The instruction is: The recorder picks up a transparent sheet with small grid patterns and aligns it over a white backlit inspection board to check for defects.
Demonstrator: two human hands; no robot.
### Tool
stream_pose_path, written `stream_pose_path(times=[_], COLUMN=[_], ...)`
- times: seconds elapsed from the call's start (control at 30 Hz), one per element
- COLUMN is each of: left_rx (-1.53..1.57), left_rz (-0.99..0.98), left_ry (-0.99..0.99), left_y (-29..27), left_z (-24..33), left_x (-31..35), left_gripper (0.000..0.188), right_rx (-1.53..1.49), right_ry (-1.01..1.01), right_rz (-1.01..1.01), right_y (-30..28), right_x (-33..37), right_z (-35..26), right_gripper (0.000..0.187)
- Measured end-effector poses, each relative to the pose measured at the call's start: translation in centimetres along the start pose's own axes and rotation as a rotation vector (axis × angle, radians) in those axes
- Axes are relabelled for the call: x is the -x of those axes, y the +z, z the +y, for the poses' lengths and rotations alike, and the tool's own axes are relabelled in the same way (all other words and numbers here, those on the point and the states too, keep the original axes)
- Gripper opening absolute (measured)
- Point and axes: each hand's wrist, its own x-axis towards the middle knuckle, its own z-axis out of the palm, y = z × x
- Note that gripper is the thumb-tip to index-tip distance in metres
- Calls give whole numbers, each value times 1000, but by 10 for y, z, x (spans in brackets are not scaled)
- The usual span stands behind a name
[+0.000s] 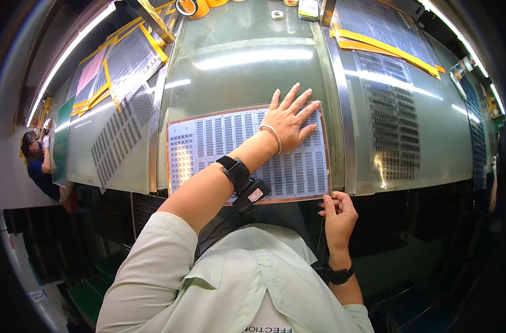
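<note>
A rectangular copper-edged panel (pixel 326 161) lies on the glass-like table in front of me. A pale film sheet (pixel 225 129) with rows of small dark marks covers it. My left hand (pixel 289 121) rests on the film's far right part, fingers spread and palm down. A bracelet and a black strap with a small dark box (pixel 251 194) are on that arm. At the panel's near right corner, my right hand (pixel 340 217) is closed, thumb and fingers pinching at the corner. Its curled fingers hide part of what they grip. A black band (pixel 338 275) circles the right wrist.
Metal rails (pixel 342 111) divide the table. Patterned films (pixel 386 111) lie to the right, and yellow-edged sheets (pixel 132 61) to the left. Tape rolls (pixel 277 15) stand at the far edge. Another person (pixel 37 161) works at the far left.
</note>
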Motion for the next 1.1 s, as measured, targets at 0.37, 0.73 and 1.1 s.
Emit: stream_pose_path(times=[0.37, 0.73, 1.1], left_rx=[-11, -4, 42], left_rz=[3, -16, 9], left_ry=[-13, -18, -39], left_y=[4, 5, 6], left_z=[-2, -1, 3], left_x=[1, -1, -4], left_gripper=[55, 50, 46], right_rx=[1, 139, -187], right_ry=[-94, 94, 145], right_rz=[45, -55, -217], right_y=[6, -3, -12], right_x=[3, -10, -29], right_z=[-13, -22, -55], right_gripper=[13, 14, 12])
